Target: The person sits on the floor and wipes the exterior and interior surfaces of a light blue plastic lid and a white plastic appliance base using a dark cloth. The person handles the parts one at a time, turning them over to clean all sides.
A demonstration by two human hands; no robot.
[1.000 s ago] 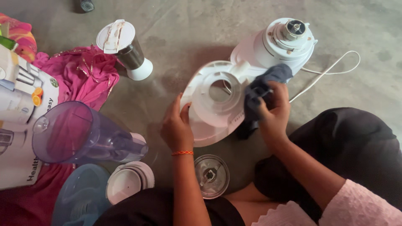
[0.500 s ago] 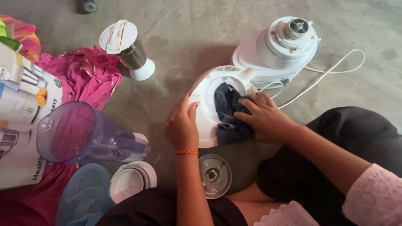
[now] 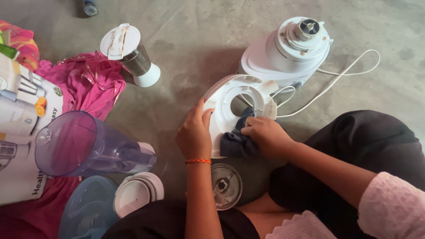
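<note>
The left hand [image 3: 195, 135] grips the white ring-shaped cover [image 3: 230, 106] on the floor; the right hand [image 3: 265, 135] presses one dark cloth [image 3: 237, 141] on it. One white printed box [image 3: 22, 132] lies at the left edge.

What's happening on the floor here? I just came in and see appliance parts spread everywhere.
A person sitting on the concrete floor is wiping a white ring-shaped appliance cover with a dark cloth. The left hand steadies the cover's edge, and the right hand presses the cloth against its lower part. The white mixer base with its cord stands just behind. A clear purple jug lies on its side to the left, near a small steel jar and a pink cloth.
</note>
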